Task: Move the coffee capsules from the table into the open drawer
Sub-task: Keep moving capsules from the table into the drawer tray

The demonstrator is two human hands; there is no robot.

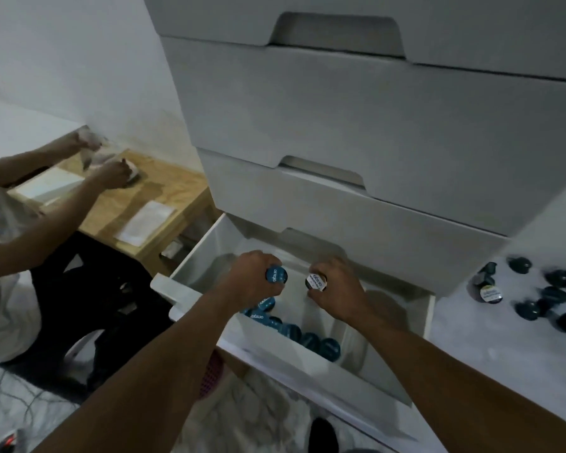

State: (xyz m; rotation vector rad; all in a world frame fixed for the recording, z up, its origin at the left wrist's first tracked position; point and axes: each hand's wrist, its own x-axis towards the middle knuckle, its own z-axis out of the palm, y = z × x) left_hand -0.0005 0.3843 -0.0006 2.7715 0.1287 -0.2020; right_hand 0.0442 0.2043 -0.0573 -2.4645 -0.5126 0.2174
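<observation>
Both my hands are over the open white drawer. My left hand grips a coffee capsule with a blue lid. My right hand grips a capsule with a white lid. Below them, several blue-lidded capsules lie in a row along the drawer's front wall. Several more dark capsules are scattered on the white table to the right, one showing a white lid.
Shut white drawers rise above the open one. At the left, another person's hands work on a wooden table bearing white papers. A dark stool stands below it.
</observation>
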